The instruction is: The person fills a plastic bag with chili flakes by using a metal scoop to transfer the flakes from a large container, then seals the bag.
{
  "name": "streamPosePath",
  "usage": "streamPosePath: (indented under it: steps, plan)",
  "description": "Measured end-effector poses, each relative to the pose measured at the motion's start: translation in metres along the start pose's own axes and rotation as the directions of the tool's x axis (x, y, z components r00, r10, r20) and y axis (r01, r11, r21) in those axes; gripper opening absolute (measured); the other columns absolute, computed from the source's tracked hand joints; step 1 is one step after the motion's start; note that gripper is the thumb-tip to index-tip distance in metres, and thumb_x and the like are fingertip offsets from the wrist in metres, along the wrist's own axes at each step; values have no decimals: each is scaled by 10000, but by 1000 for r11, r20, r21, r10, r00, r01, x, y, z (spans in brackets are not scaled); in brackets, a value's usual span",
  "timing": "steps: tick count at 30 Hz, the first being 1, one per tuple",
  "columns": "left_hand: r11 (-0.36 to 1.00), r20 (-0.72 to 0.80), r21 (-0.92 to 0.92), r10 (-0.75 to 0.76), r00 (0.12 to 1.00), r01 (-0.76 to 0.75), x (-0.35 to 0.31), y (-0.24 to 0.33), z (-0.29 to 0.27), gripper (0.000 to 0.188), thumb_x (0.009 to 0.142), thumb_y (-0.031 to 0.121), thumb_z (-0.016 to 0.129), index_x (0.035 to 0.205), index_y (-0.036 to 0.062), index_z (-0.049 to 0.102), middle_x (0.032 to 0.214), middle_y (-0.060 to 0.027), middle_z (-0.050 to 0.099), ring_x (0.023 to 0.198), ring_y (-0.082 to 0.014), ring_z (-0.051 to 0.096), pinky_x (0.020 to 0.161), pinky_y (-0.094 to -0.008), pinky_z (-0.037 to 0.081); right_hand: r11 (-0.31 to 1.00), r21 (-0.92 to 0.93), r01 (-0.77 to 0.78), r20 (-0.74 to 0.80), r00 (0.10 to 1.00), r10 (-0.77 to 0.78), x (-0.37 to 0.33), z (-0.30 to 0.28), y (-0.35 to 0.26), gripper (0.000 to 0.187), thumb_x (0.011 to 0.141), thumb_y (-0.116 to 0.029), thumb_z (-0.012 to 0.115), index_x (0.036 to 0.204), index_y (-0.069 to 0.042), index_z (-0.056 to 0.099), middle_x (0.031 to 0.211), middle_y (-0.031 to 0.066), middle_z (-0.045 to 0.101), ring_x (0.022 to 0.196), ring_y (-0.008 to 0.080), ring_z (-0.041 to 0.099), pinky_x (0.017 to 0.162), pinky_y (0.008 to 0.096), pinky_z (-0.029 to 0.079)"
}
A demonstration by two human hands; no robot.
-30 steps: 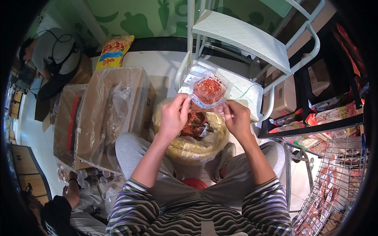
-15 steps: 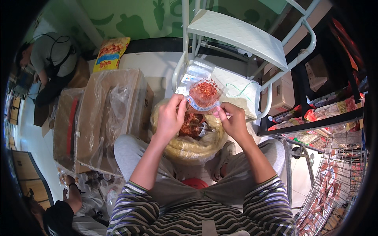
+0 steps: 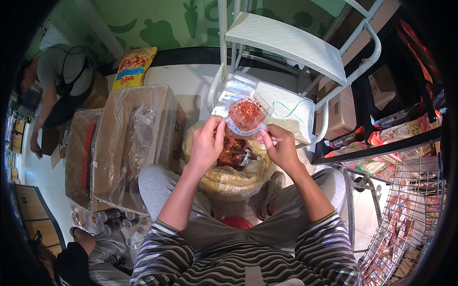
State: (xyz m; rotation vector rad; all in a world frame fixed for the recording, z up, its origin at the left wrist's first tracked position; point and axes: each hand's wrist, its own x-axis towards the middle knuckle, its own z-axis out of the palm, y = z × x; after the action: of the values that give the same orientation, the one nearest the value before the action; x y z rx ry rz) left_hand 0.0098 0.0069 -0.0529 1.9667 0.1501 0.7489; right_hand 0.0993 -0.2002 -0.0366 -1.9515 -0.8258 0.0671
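A clear plastic bag of red chili flakes (image 3: 246, 113) hangs between my two hands, its blue-and-white printed edge toward me. My left hand (image 3: 206, 142) pinches one end of that edge between thumb and fingers. On the other end, my right hand (image 3: 279, 144) is closed in a similar pinch. Below the bag sits a large yellowish plastic sack (image 3: 224, 180), its rim rolled down, holding loose red chili flakes (image 3: 234, 155) with a small pale item partly showing in them. A stack of flat clear bags (image 3: 240, 86) lies on the step beyond my hands.
A white step ladder (image 3: 286, 47) stands ahead. To the left are open cardboard boxes (image 3: 164, 121) with plastic liners and a yellow snack bag (image 3: 135, 66). A wire cart (image 3: 405, 219) and shelves stand right. One person (image 3: 67, 71) bends at far left, another (image 3: 76, 260) sits lower left.
My hands and the bag have barely moved. At far left the bending person's arm now reaches down toward the floor. The lower-left person's hand has drawn back from the jars.
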Motion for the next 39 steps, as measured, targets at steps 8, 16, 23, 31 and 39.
streamPosePath:
  steps: [8,16,23,31,39]
  plan:
    - [992,53,118,-47,998,40,2,10,-11,81,992,21,550,1051,-29,573,836,-129,707,719,-190,716,641,-306,567,998,-29,58,26,998,-57,7,5,-1,146,959,-95,617,927,40,662,781,177,688,704,327,696,658,372,535]
    - [985,145,169,14,989,-39,-4,17,-2,103,1017,115,532,999,15,550,620,-185,566,508,-344,599,489,-434,452,991,85,-105,-6,994,106,-4,-3,-9,128,990,-35,553,1083,30,611,827,156,729,744,224,756,603,306,585]
    - [991,40,57,116,992,-118,-1,24,-7,84,941,68,595,981,-6,589,814,-209,627,733,-400,640,642,-465,501,995,-85,53,-47,997,-57,0,-2,0,121,998,-39,555,954,56,617,737,150,706,647,213,732,579,305,565]
    - [989,45,99,102,994,-106,1,22,-16,68,928,52,612,932,-14,628,840,-198,645,749,-386,647,666,-427,512,999,17,45,-53,998,-44,6,6,-11,85,983,-12,564,1017,31,628,861,142,730,691,200,745,592,296,593]
    - [988,23,72,133,991,-135,2,23,-9,33,913,4,608,924,-28,606,875,-172,612,793,-375,618,697,-391,495,996,-53,75,-88,993,-79,7,1,-5,84,984,-8,572,960,61,612,766,112,698,665,157,710,595,270,572]
